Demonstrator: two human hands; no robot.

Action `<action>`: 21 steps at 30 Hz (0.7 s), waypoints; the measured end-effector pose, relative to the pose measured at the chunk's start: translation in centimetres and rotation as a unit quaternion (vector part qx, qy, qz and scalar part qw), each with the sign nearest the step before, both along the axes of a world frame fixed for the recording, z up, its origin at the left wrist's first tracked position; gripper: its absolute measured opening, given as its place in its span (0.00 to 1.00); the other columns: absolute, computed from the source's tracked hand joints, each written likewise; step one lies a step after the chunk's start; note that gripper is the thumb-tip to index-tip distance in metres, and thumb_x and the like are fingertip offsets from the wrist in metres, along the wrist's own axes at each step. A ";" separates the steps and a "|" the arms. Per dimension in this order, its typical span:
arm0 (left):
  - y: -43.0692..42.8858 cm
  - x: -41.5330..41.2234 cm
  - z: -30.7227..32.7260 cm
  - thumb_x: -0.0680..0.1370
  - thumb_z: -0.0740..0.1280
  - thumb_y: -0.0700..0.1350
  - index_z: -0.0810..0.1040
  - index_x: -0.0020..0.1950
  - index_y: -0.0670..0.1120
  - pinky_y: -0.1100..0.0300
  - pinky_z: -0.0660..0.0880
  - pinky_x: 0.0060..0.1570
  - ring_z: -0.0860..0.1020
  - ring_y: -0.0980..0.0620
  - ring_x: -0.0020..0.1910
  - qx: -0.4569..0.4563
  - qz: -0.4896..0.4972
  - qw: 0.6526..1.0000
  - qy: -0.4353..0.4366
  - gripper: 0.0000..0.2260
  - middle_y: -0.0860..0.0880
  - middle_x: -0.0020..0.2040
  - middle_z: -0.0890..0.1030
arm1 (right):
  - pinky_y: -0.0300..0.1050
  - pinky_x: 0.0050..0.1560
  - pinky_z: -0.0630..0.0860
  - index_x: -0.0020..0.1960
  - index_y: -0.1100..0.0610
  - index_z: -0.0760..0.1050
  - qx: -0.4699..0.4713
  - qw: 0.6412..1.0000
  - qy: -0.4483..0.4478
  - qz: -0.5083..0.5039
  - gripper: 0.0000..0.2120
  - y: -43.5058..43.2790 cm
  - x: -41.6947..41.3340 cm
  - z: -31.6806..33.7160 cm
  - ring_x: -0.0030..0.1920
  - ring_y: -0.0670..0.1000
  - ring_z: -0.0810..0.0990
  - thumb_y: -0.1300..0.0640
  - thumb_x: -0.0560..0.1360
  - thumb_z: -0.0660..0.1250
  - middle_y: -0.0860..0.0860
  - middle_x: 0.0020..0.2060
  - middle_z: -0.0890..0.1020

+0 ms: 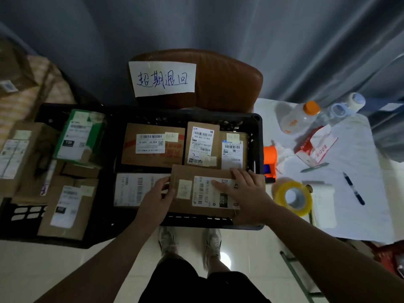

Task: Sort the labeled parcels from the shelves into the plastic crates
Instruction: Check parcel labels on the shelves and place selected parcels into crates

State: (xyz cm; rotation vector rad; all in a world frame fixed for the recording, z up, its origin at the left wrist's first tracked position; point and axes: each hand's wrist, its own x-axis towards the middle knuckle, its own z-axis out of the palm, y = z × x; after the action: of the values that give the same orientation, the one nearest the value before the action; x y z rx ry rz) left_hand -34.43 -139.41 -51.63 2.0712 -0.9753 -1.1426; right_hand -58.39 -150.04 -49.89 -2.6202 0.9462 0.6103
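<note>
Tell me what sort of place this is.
Probably a parcel pickup or sorting point: a black crate packed with labeled parcels, a handwritten sign on a chair, and a roll of packing tape nearby.

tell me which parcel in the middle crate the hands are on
The front right brown parcel, labelled 220: left hand holds its left edge, right hand rests flat on it. Only this one is touched.

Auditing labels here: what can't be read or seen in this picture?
Head view only.
The label on the held parcel: partly under the right hand.
The white parcel: right end hidden by the left hand and held parcel.
Labels in the left crate: blurred.
The far-left box: cut by the frame edge.
</note>
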 end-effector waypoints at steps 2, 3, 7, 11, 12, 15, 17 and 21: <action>0.3 0.3 -0.2 0.82 0.59 0.48 0.74 0.63 0.53 0.50 0.77 0.55 0.78 0.51 0.53 -0.024 0.024 0.999 0.015 0.10 0.49 0.56 0.80 | 0.65 0.71 0.47 0.75 0.37 0.43 -0.017 1.000 -0.018 0.014 0.50 -0.4 -0.4 0.0 0.75 0.65 0.53 0.30 0.63 0.68 0.64 0.75 0.54; 0.4 0.5 -0.5 0.82 0.58 0.53 0.74 0.60 0.56 0.49 0.77 0.55 0.79 0.52 0.54 -0.034 0.022 0.999 0.015 0.09 0.50 0.55 0.80 | 0.64 0.71 0.48 0.75 0.36 0.42 -0.020 0.999 -0.024 0.016 0.50 -0.6 -0.5 -0.1 0.75 0.65 0.54 0.29 0.63 0.67 0.64 0.74 0.56; 1.2 1.8 -1.7 0.80 0.50 0.62 0.76 0.58 0.57 0.50 0.73 0.61 0.78 0.49 0.58 -0.022 -0.105 0.987 -0.123 0.19 0.47 0.58 0.81 | 0.63 0.72 0.44 0.73 0.35 0.36 -0.011 0.999 -0.031 0.034 0.51 -0.8 -0.1 -0.5 0.76 0.64 0.47 0.32 0.64 0.68 0.62 0.75 0.50; 1.5 3.9 -5.2 0.83 0.45 0.55 0.50 0.79 0.45 0.44 0.61 0.71 0.56 0.43 0.76 0.167 -0.278 0.910 -0.258 0.27 0.44 0.79 0.51 | 0.62 0.72 0.39 0.70 0.34 0.31 0.009 1.000 -0.021 0.021 0.53 -1.0 -0.2 -1.3 0.76 0.63 0.41 0.35 0.66 0.70 0.61 0.76 0.44; 1.9 4.6 -6.3 0.83 0.48 0.55 0.42 0.79 0.50 0.43 0.57 0.72 0.49 0.44 0.78 0.202 -0.311 0.884 -0.285 0.27 0.48 0.79 0.43 | 0.62 0.72 0.39 0.70 0.34 0.30 0.010 1.000 -0.019 0.019 0.53 -1.0 -0.2 -1.4 0.76 0.63 0.41 0.35 0.66 0.70 0.61 0.76 0.44; 3.3 6.0 -7.4 0.81 0.55 0.57 0.41 0.78 0.53 0.43 0.56 0.71 0.49 0.44 0.78 0.180 -0.340 0.860 -0.336 0.31 0.51 0.79 0.41 | 0.65 0.72 0.41 0.71 0.35 0.32 -0.006 0.999 0.000 0.035 0.54 -0.7 0.0 -1.5 0.75 0.64 0.44 0.34 0.64 0.71 0.62 0.75 0.46; 4.0 6.9 -7.7 0.80 0.59 0.56 0.47 0.78 0.51 0.40 0.58 0.70 0.55 0.42 0.77 0.156 -0.333 0.855 -0.365 0.31 0.49 0.79 0.48 | 0.67 0.71 0.49 0.73 0.36 0.37 -0.032 0.999 -0.003 0.040 0.56 -0.5 0.3 -1.6 0.74 0.66 0.52 0.33 0.60 0.73 0.64 0.74 0.53; 3.7 6.9 -7.6 0.75 0.68 0.56 0.58 0.77 0.50 0.38 0.64 0.67 0.64 0.39 0.72 0.150 -0.332 0.847 -0.388 0.35 0.45 0.77 0.60 | 0.65 0.70 0.51 0.73 0.36 0.33 -0.049 0.998 0.024 0.024 0.58 -0.2 0.8 -1.7 0.72 0.64 0.53 0.32 0.60 0.72 0.63 0.71 0.51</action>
State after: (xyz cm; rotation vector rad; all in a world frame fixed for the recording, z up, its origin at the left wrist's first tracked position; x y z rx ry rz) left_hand -27.49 -135.75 -59.24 2.6044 -2.1472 -0.7391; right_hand -57.60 -150.19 -51.57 -2.7333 0.9511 0.6563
